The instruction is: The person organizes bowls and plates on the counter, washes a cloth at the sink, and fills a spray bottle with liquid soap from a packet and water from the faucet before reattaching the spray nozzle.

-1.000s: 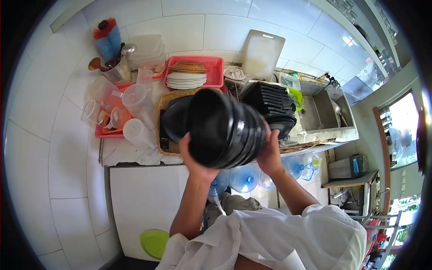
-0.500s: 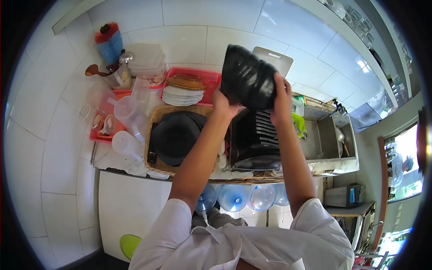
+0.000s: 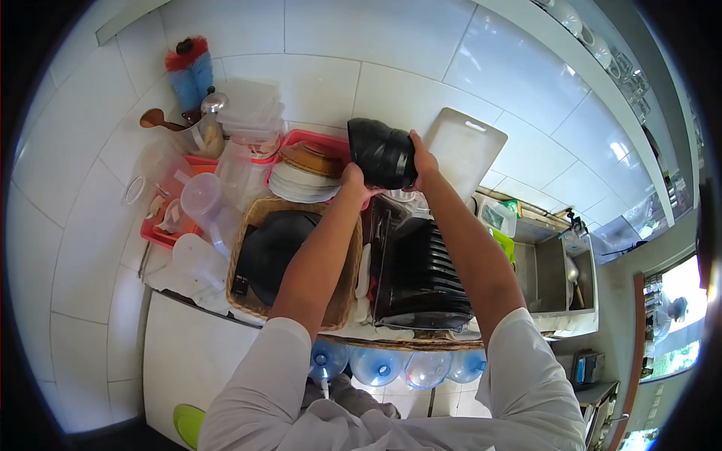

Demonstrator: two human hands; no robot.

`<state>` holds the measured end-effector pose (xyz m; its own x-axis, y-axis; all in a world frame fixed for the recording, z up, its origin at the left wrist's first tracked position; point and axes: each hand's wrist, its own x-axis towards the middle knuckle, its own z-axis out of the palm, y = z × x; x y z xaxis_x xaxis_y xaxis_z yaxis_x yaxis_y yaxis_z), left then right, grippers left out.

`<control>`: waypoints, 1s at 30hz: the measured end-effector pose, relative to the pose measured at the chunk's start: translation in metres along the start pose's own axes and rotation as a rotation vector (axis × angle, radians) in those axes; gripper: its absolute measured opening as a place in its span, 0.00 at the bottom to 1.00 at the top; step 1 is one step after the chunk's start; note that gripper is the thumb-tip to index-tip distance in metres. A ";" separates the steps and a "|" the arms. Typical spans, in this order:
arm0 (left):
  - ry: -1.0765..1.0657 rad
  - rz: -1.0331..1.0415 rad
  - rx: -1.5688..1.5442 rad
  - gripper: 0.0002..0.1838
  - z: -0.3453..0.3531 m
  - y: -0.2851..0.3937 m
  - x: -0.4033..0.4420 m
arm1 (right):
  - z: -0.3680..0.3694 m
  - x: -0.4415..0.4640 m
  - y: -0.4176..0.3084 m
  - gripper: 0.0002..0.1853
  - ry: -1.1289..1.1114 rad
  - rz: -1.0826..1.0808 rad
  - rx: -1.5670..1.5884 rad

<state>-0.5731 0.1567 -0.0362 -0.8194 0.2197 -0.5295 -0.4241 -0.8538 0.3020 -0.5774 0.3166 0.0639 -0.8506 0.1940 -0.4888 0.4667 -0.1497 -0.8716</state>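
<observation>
A stack of glossy black bowls (image 3: 382, 154) is held up between my hands, near the tiled wall. My left hand (image 3: 358, 185) grips its lower left side, and my right hand (image 3: 424, 160) is closed around the right side. Beneath my arms, black plates stand on edge in a dish rack (image 3: 425, 274). Left of the rack, a wicker basket (image 3: 353, 270) contains large black plates (image 3: 272, 252). Just left of the bowls, white plates (image 3: 301, 184) are stacked with amber dishes (image 3: 310, 159) on top, in a red tray (image 3: 297, 137).
A white cutting board (image 3: 468, 150) leans on the wall to the right, near a metal sink (image 3: 530, 274). Clear plastic jugs (image 3: 203, 195) and a utensil holder (image 3: 201, 139) stand at left. Blue water bottles (image 3: 376, 367) sit below the counter.
The bowls and both hands have moved away from me toward the wall and leftward. My arms are stretched farther, and the whole view has shifted slightly.
</observation>
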 end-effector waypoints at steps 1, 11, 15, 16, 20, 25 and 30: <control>0.012 -0.014 0.001 0.31 0.002 0.000 -0.005 | 0.002 0.002 -0.001 0.53 -0.025 0.026 -0.025; 0.137 -0.056 -0.124 0.49 -0.014 0.013 0.012 | 0.054 0.022 -0.015 0.53 -0.013 -0.160 -0.396; 0.158 -0.036 -0.071 0.57 -0.010 0.016 -0.016 | 0.085 0.020 -0.011 0.56 0.293 -0.271 -0.814; 0.116 -0.026 0.027 0.59 -0.014 0.015 -0.019 | 0.084 0.018 -0.010 0.56 0.294 -0.340 -0.869; 0.182 0.012 0.108 0.60 -0.016 0.008 -0.017 | 0.088 0.019 -0.013 0.52 0.206 -0.471 -0.982; 0.255 0.105 0.121 0.55 -0.018 -0.010 -0.020 | 0.104 0.028 -0.013 0.52 0.285 -0.371 -0.888; 0.174 0.169 0.611 0.42 -0.036 -0.014 -0.031 | 0.102 0.044 -0.011 0.56 0.288 -0.371 -0.786</control>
<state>-0.5282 0.1450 -0.0524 -0.8415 -0.0172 -0.5400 -0.4794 -0.4370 0.7611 -0.6445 0.2279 0.0556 -0.9349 0.3476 -0.0710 0.2958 0.6532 -0.6970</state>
